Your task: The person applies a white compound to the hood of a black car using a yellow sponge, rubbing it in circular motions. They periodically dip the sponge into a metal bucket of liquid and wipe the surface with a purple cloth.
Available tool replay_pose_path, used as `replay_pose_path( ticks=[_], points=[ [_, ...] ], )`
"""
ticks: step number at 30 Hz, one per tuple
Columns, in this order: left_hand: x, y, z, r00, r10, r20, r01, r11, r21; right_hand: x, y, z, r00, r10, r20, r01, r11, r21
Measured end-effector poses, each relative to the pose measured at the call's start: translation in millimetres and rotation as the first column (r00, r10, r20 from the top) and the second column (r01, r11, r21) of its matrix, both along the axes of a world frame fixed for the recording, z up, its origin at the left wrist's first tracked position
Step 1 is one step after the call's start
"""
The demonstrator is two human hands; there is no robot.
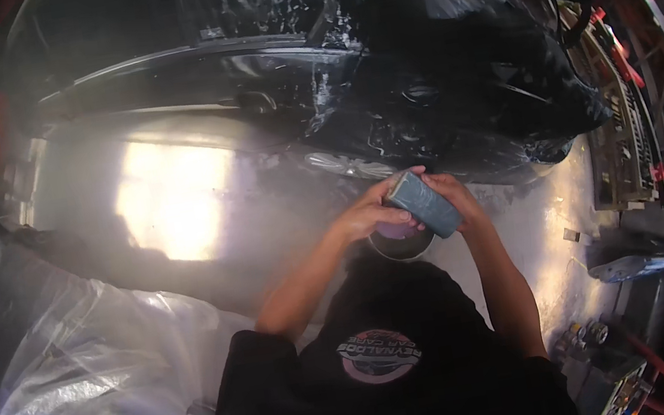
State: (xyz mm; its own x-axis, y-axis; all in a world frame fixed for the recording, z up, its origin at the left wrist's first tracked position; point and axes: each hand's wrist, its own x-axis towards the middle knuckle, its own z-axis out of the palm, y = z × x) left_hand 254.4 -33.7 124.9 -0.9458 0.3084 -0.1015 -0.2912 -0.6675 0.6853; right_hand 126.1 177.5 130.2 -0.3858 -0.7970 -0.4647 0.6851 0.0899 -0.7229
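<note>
Both of my hands hold a blue-grey sanding block (423, 204) in front of my chest, tilted with its broad face up. My left hand (367, 212) grips its left side, with the thumb along the near edge. From the right, my right hand (453, 195) wraps its fingers round the other side. Something purple shows just under the left fingers, too hidden to name. Below the block is a round dark container (402, 250), partly covered by the hands and my shirt. A black car (258, 71) with whitish smears stands just beyond the hands.
Clear plastic sheeting (105, 365) drapes over something at the lower left. Sunlight falls on the grey floor (264, 218) between it and the car. Metal racks with parts (621, 109) line the right side, with a dark panel-like part (649, 261) below them.
</note>
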Motion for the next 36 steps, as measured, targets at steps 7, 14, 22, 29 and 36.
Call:
replay_pose_path(
  ticks=[7,14,22,29,36],
  points=[
    [50,4,-17,0.962,0.271,0.043,-0.274,0.95,0.151,9,-47,-16,0.977,0.196,0.089,-0.19,0.98,-0.065],
    [46,50,-24,0.767,0.636,0.082,-0.641,0.765,0.057,-24,-51,-70,0.999,0.034,-0.001,-0.033,0.996,0.078],
    [8,140,-28,0.078,0.979,0.19,-0.977,0.113,-0.18,-59,47,-85,0.927,0.372,-0.054,-0.373,0.928,-0.004],
    [-9,227,-30,-0.114,0.993,-0.017,-0.862,-0.107,-0.495,-5,76,-78,0.854,0.516,0.06,-0.496,0.844,-0.204],
    [27,244,-3,-0.198,0.976,0.089,-0.926,-0.156,-0.343,-9,96,-76,0.735,0.657,0.166,-0.596,0.743,-0.304]
  ],
)
